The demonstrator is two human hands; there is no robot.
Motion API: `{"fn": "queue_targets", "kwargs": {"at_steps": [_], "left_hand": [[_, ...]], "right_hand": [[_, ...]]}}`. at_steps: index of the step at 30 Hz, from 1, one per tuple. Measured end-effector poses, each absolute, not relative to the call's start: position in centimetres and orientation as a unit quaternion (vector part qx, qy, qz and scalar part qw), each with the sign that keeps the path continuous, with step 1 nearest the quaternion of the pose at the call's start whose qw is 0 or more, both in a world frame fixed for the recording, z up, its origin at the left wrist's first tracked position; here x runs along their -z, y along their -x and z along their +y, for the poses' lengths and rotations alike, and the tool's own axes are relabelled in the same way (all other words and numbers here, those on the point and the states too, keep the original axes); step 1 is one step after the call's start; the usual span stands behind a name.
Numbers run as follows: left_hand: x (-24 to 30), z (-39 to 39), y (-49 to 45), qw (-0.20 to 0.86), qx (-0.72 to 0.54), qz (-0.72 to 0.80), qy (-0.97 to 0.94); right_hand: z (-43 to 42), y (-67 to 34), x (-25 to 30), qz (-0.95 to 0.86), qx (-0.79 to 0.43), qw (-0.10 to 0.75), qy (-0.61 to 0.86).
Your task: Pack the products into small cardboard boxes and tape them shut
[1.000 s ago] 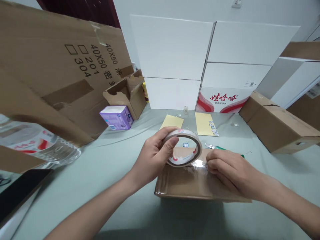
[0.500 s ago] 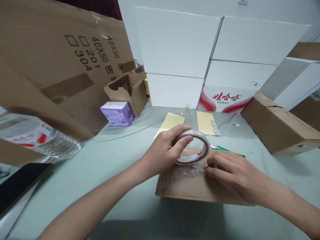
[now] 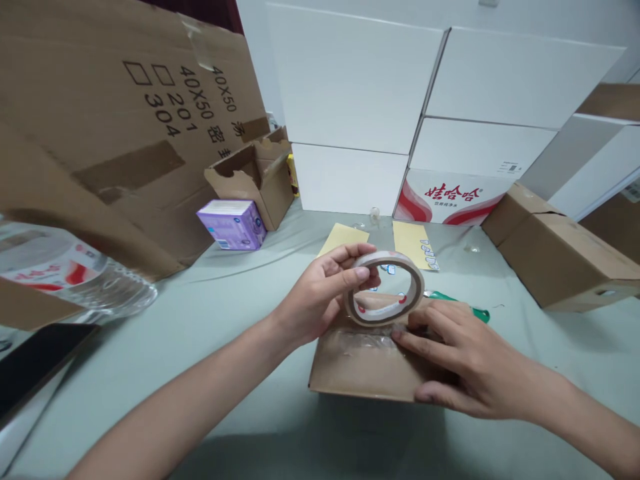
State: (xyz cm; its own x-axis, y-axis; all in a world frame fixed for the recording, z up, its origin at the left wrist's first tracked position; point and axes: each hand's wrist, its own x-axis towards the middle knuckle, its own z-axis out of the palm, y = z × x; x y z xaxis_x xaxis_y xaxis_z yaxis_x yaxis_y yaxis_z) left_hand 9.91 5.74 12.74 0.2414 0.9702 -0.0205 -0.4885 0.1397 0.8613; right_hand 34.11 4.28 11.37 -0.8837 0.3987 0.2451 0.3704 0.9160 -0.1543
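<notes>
My left hand (image 3: 317, 290) pinches the tape roll (image 3: 386, 256) upright over the carton (image 3: 345, 373); my right hand (image 3: 465, 363), fingers spread, pins the clear tape (image 3: 365, 345) down.

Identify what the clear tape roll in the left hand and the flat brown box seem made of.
The clear tape roll looks like glossy plastic film, shiny and see-through. The flat brown box looks like matte cardboard, with a dull surface.
</notes>
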Motion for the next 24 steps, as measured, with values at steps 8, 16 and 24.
{"fn": "queue_targets", "kwargs": {"at_steps": [8, 16, 24], "left_hand": [[-11.8, 6.1, -10.6, 0.482, -0.559, 0.353, -0.575], [-12.3, 6.4, -9.8, 0.42, -0.586, 0.399, -0.568], [-10.5, 5.6, -9.9, 0.526, -0.579, 0.37, -0.501]], "right_hand": [[4.3, -33.8, -11.3, -0.966, -0.059, 0.121, 0.22], [4.3, -33.5, -11.5, -0.964, -0.08, 0.107, 0.229], [3.8, -32.8, -12.1, -0.961, -0.063, 0.106, 0.246]]}}
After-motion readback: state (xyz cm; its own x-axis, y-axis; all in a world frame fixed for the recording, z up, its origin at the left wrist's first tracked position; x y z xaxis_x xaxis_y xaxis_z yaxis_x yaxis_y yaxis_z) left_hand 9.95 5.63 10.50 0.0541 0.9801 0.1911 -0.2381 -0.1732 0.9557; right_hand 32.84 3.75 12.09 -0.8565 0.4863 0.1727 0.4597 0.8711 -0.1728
